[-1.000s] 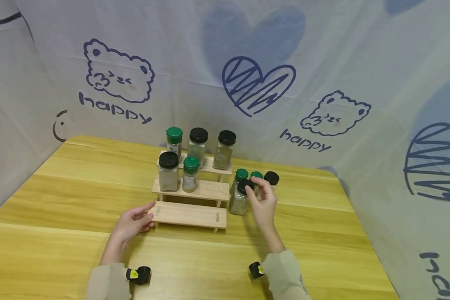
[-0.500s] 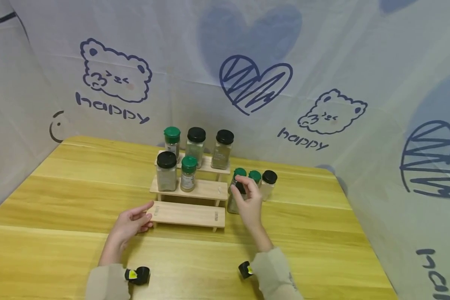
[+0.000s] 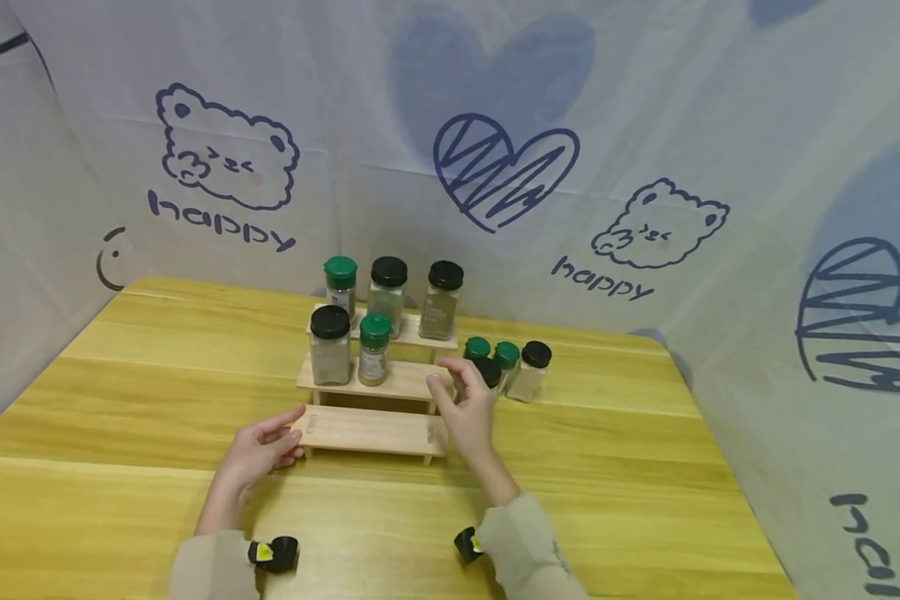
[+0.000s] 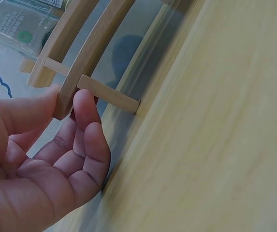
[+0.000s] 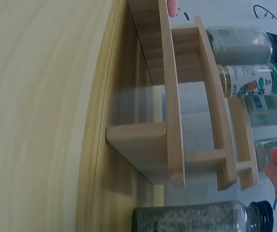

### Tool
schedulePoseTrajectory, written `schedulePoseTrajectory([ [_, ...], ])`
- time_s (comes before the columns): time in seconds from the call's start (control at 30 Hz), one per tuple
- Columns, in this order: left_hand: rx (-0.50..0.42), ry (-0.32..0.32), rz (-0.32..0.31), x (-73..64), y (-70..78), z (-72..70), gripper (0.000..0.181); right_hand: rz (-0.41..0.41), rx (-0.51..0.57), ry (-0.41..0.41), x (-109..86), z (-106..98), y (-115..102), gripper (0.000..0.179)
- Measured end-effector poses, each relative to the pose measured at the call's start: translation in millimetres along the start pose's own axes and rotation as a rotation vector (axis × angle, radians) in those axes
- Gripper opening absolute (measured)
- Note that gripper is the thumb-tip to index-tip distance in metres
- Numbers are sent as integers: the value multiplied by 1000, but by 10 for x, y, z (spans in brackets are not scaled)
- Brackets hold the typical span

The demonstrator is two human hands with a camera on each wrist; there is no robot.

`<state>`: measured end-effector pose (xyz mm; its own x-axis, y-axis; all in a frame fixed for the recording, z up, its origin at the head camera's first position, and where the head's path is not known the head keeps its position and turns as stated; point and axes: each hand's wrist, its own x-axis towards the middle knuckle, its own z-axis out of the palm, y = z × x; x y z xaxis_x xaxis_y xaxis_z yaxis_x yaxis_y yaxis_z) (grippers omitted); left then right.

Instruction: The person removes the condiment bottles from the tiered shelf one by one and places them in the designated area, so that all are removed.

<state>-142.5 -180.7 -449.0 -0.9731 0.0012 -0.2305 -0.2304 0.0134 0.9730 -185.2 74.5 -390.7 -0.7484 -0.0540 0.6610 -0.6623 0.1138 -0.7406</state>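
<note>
A three-tier wooden spice rack stands on the table. My left hand pinches the left end of its lowest shelf between thumb and fingers; in the left wrist view that hand grips beside a shelf leg. My right hand is in the air by the rack's right end, fingers loosely bent, nothing in them. Behind it, a black-lidded spice jar is mostly hidden; in the right wrist view a dark-filled jar stands beside the rack. The middle shelf holds a black-lidded jar and a green-lidded jar.
On the top shelf are a green-lidded jar and two black-lidded jars. Right of the rack stand two small green-lidded jars and another black-lidded jar. A printed white curtain hangs behind the table.
My right hand has moved left, from over the black-lidded jar beside the rack to the rack's right end. The left hand keeps its hold on the lowest shelf, and the jars stay put.
</note>
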Motion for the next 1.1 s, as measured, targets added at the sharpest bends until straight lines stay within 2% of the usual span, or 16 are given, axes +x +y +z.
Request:
schedulePoseTrajectory([
  [0.13,-6,6,-4,2,-6,3,45,43,16,-23,38,71,-88,22],
  [0.3,-4,8,-8,2,-6,4,45,71,81,-58,93,152,-92,27],
  [0.43,0,10,-13,-6,-4,5,45,73,88,-67,136,233,16,32],
  [0.53,4,13,-12,-12,-4,6,45,76,73,-67,179,289,-12,33],
  [0.67,10,20,-8,-13,-8,2,44,70,78,-98,245,347,-160,33],
  [1.1,7,9,-10,-18,-5,16,45,36,69,-141,343,469,-171,38],
])
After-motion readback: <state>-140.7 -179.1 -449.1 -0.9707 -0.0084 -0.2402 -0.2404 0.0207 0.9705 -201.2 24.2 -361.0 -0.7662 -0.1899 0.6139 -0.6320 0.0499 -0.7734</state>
